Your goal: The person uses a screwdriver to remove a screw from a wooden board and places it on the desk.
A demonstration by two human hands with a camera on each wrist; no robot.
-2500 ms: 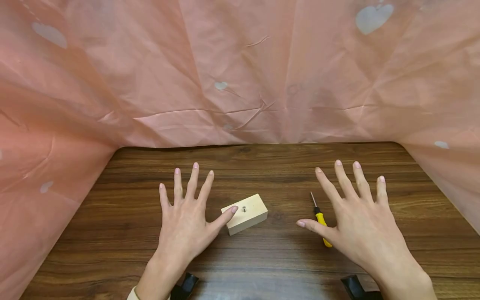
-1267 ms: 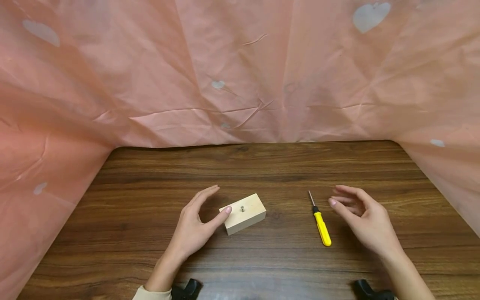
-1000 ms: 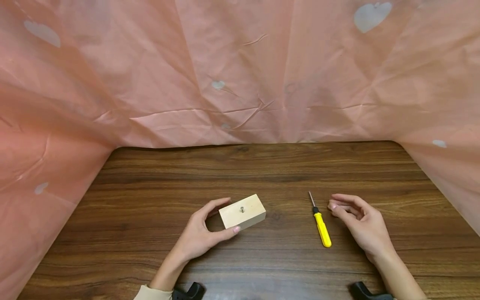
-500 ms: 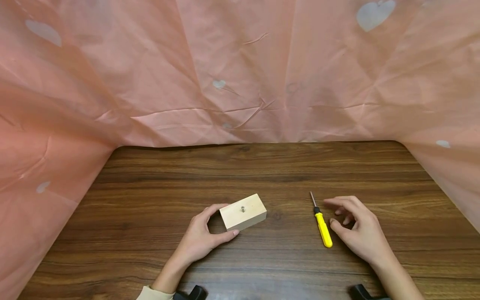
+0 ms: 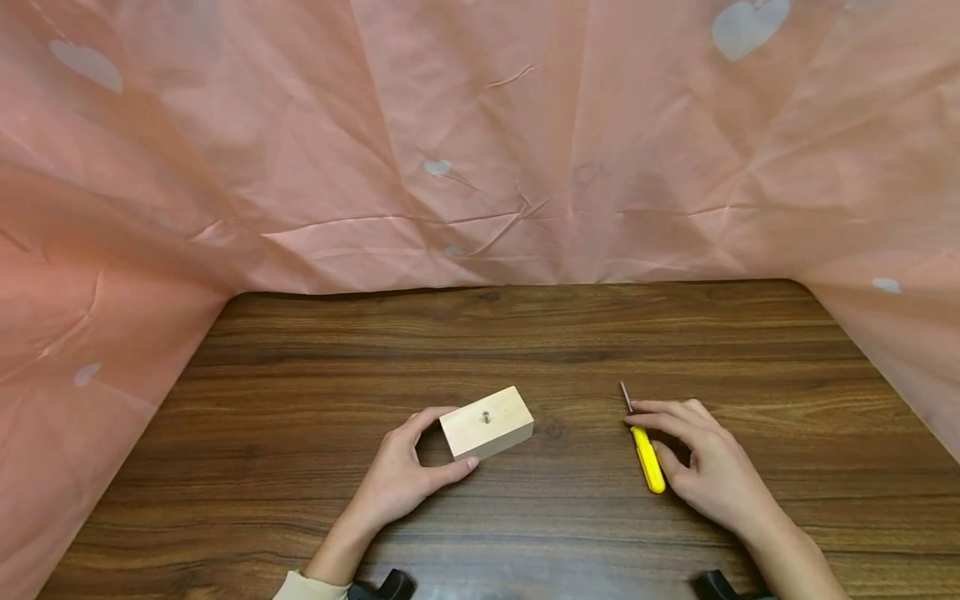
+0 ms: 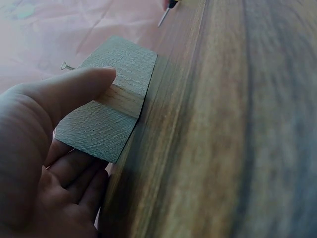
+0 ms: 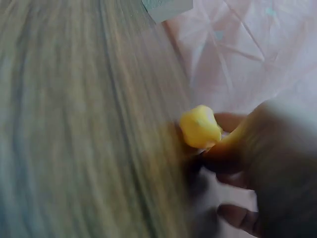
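A pale wooden block lies angled on the table, left of the right hand. A small metal screw stands upright in its top face; the left wrist view shows the flared screw head. My left hand holds the block by its left end, thumb on the near side and fingers on the far side. My right hand is at a yellow-handled screwdriver, fingertips across its black collar and thumb against the handle. In the right wrist view the handle's yellow butt shows between thumb and fingers, blurred.
The dark wood-grain table extends behind and around both hands. Pink fabric with pale hearts hangs along the back and sides. Black camera mounts show below the wrists at the bottom edge.
From spread over the table, both hands have come down and in. The left has taken hold of the block; the right has moved left onto the screwdriver. Block and screwdriver lie where they were.
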